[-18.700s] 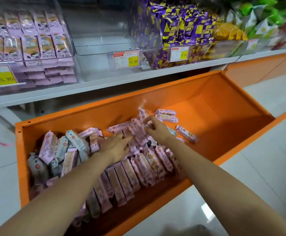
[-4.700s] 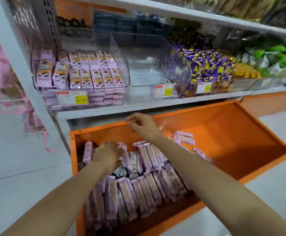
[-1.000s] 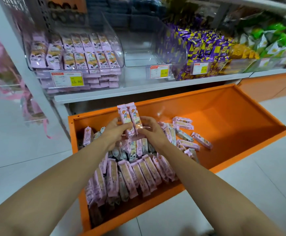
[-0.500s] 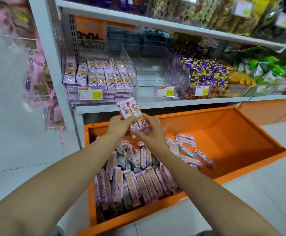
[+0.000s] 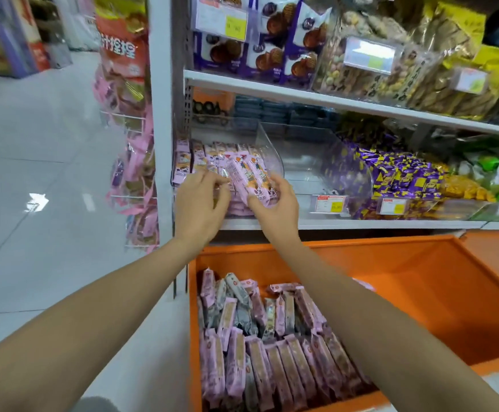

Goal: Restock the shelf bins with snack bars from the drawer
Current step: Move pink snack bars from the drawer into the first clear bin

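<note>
The right hand's fingers (image 5: pixel 282 181) and thumb were curled round a small bundle of snack bars (image 5: pixel 249 179), gripping it from the lower right. The left hand's fingertips (image 5: pixel 212 176) were bent in to the bundle's upper left edge and appeared to pinch a wrapper there, though the exact contact was hard to make out. Both the right hand (image 5: pixel 275 209) and the left hand (image 5: pixel 200 203) were raised at shelf height, close together, with the bundle between them.

The pink bars were pressed side by side. Their long axis slanted from upper left, away from the person, down to the lower right, toward the right palm.

Directly beyond the fingers stood a clear shelf bin (image 5: pixel 267 144), already holding rows of matching pink bars (image 5: pixel 196 160) standing upright and facing forward. The bundle overlapped the bin's front, so the bin lay straight ahead and slightly left. The left hand was nearer its stocked side. To match those rows, the bundle would probably need tipping upright before being set in.

To the right sat an empty clear bin (image 5: pixel 310 168), then purple packets (image 5: pixel 400 173). Below the shelf, the orange drawer (image 5: pixel 405 278) stood open, with many more bars (image 5: pixel 272 352) lying in its left part
</note>
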### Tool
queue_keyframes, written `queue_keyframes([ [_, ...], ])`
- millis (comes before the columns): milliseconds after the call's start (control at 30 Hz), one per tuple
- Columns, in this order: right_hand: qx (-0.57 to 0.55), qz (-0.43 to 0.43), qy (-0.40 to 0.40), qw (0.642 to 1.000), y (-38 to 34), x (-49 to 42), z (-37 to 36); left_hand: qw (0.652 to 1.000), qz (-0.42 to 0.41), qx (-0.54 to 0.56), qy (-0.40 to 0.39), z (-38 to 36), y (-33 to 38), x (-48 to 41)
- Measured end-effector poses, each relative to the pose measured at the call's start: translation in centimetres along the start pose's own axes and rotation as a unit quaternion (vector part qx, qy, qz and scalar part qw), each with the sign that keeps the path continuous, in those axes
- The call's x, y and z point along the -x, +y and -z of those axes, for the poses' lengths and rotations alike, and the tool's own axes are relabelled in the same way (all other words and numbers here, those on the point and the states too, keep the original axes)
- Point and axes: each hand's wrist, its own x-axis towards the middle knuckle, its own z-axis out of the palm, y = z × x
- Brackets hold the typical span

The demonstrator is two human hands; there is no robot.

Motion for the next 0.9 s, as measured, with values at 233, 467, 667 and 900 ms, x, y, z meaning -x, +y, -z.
queue_keyframes([
  [233, 0.06, -0.022, -0.016, 0.998, -1.8, -6.5, -4.1, 0.948, -0.125, -0.271, -0.109, 1.2, -6.3, -1.8],
  [467, 0.096, -0.061, -0.061, 0.992, -2.0, -11.9, -7.4, 0.944, -0.175, -0.267, -0.083, 1.0, -7.8, -2.8],
  [667, 0.136, -0.067, -0.103, 0.983, -1.4, -14.8, -10.1, 0.946, -0.184, -0.257, -0.065, 0.3, -8.4, -3.0],
  [900, 0.162, -0.041, -0.15, 0.975, -0.7, -17.6, -13.4, 0.954, -0.179, -0.234, -0.048, -0.7, -9.1, -2.8],
])
